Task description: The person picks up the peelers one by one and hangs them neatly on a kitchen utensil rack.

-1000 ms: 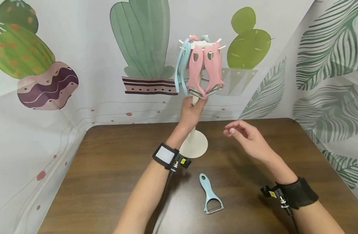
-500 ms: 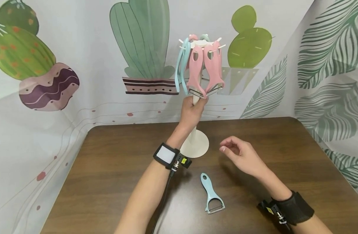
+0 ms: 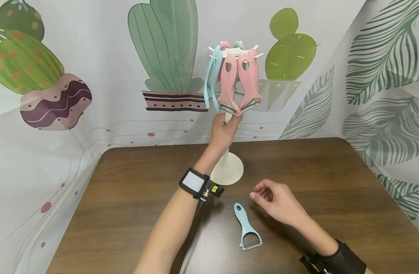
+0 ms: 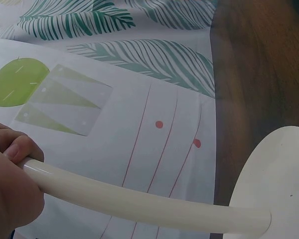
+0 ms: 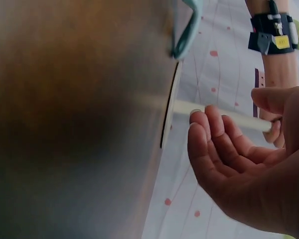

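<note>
A cream stand [image 3: 227, 169] with a round base rises from the table, and my left hand [image 3: 223, 133] grips its pole just under the hanging peelers. In the left wrist view the fingers wrap round the pole [image 4: 139, 204]. Pink peelers [image 3: 228, 82] and light blue peelers [image 3: 214, 78] hang from the prongs at its top. A single light blue peeler [image 3: 245, 226] lies on the table, handle end pointing away, blade end near me. To its right my right hand [image 3: 276, 201] hovers with loosely bent fingers and holds nothing; the right wrist view shows the bare palm [image 5: 239, 184].
The brown wooden table [image 3: 137, 213] ends at a wall cloth [image 3: 110, 95] printed with cacti and leaves. A cable [image 3: 190, 236] trails from the left wrist strap [image 3: 193, 182] along the forearm. The right wrist wears a black band [image 3: 343, 258].
My right hand has come down and toward me, from beside the stand to beside the lying peeler. The left hand keeps its grip on the pole.
</note>
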Motion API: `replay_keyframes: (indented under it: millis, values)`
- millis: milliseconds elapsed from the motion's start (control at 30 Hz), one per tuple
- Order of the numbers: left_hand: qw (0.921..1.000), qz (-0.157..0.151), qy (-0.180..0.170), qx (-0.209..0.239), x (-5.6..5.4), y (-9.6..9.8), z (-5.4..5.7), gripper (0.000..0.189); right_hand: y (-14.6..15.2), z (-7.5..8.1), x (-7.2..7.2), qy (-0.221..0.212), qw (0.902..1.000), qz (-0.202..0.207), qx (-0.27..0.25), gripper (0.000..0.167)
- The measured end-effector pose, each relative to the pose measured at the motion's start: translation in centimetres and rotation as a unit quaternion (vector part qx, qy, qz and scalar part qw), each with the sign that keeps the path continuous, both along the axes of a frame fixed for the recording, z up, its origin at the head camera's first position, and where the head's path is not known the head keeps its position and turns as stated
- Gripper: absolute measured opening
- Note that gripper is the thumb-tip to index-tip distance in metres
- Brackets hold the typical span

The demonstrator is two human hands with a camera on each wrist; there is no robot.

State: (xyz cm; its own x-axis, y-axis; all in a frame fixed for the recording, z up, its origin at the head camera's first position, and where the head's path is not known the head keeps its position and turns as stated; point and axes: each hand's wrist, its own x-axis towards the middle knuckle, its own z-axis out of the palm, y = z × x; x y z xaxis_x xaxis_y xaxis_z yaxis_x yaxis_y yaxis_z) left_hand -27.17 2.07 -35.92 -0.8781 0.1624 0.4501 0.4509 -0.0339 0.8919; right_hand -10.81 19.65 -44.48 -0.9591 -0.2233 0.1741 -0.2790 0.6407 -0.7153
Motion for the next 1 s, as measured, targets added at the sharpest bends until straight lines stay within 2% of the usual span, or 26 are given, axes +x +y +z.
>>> replay_keyframes:
  millis: [333,467,700,1000]
  values:
    - [1.0000,0.000,0.008,-0.002,-0.1,0.2,-0.2,0.049,-1.1,-0.8,1.5,-0.041,0.9958,0.059,0.057,0.029]
    - [1.0000,0.002,0.007,-0.002,-0.1,0.2,-0.1,0.049,-1.6,-1.0,1.9,-0.059,0.9921,0.069,0.087,0.032]
    - [1.0000,0.001,0.000,-0.001,0.0,0.2,0.0,0.049,-2.3,-0.9,2.6,-0.068,0.9876,0.061,0.127,0.040]
    - [0.9999,0.001,0.011,0.003,-0.1,0.2,-0.1,0.049,-2.9,-1.0,3.1,-0.076,0.9813,0.021,0.176,0.047]
